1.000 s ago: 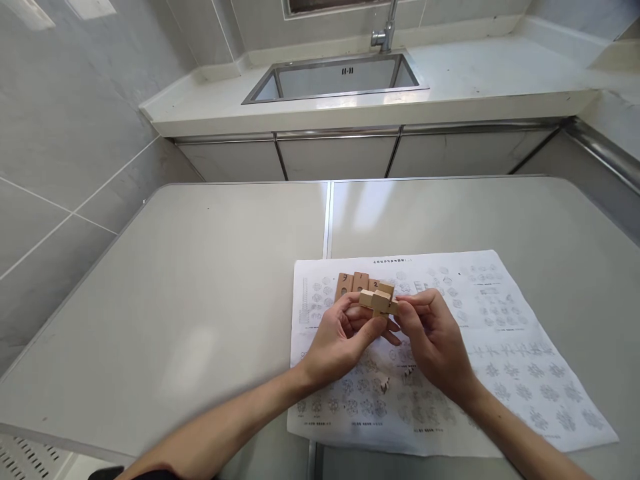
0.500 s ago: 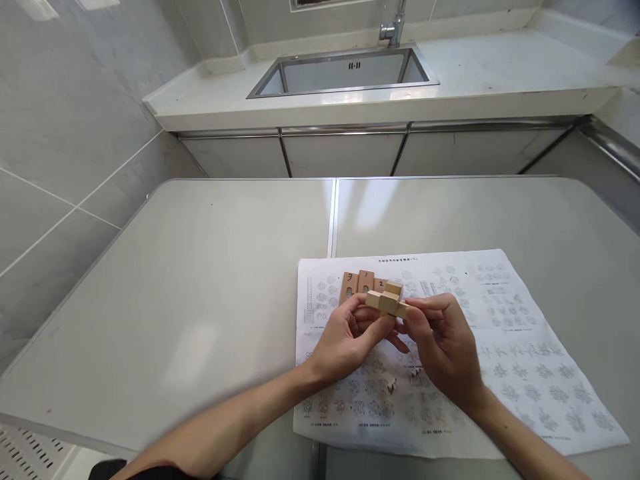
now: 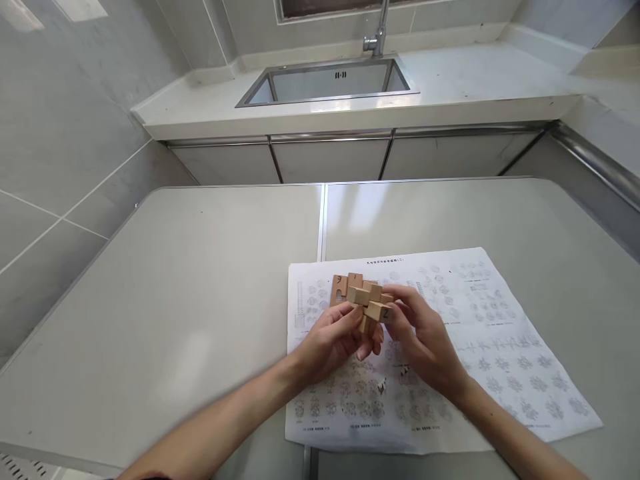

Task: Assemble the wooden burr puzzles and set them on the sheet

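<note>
Both hands hold an interlocking wooden burr puzzle (image 3: 371, 297) above a printed instruction sheet (image 3: 465, 300). My left hand (image 3: 334, 337) grips it from the lower left, thumb on its front and fingers curled below. On the right side, the fingers and thumb of my right hand (image 3: 421, 333) are closed around the puzzle's edge, by a block end marked "2". Just behind the puzzle lie flat wooden pieces, one marked "3" (image 3: 339, 288) and one marked "1" (image 3: 355, 278). The puzzle partly covers another piece beside them.
The sheet lies on a pale folding table (image 3: 210, 267) with a seam down its middle. Small torn spots (image 3: 382, 386) show on the paper. Beyond the table are a white counter (image 3: 470, 80), a steel sink (image 3: 320, 83) and a faucet (image 3: 379, 41). A tiled wall (image 3: 75, 120) stands at left.
The puzzle has been turned in my hands, so a block end marked "2" now faces right and forward. My left fingers have shifted lower beneath it. The camera view has moved slightly.
</note>
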`<state>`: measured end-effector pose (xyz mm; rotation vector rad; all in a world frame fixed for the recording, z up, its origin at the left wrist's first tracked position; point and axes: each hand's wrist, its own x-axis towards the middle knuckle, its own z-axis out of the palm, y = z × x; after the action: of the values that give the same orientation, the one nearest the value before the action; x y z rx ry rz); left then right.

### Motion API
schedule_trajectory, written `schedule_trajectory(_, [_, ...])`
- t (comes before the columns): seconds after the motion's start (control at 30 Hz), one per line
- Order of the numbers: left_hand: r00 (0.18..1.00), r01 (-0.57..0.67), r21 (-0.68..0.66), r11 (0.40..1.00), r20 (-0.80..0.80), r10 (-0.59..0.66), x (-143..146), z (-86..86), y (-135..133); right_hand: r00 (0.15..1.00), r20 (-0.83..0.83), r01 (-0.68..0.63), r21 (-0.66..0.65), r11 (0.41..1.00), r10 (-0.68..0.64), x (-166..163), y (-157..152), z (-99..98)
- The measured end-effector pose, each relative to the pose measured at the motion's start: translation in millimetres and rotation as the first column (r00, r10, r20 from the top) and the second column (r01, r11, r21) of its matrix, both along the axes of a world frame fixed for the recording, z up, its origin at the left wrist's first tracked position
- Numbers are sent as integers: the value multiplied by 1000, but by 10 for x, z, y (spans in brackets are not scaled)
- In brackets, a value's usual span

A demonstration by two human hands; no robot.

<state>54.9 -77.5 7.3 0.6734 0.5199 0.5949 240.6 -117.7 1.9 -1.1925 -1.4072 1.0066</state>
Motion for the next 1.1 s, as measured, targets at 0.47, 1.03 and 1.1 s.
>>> schedule_trajectory(0.47, [989,93,-50,994,120,-86,-7,-25,-27,972,222,-112,136,984,80,56,37,-1])
schedule_trajectory(1.03, [970,193,-1,981,153,-190,-4,-28,-57,961,-137,-270,-250,930,242,109,34,-48])
schedule_trajectory(1.1, [983,143,-5,990,118,-142,10,-30,-56,964,-143,-252,-248,935,222,96,41,-51])
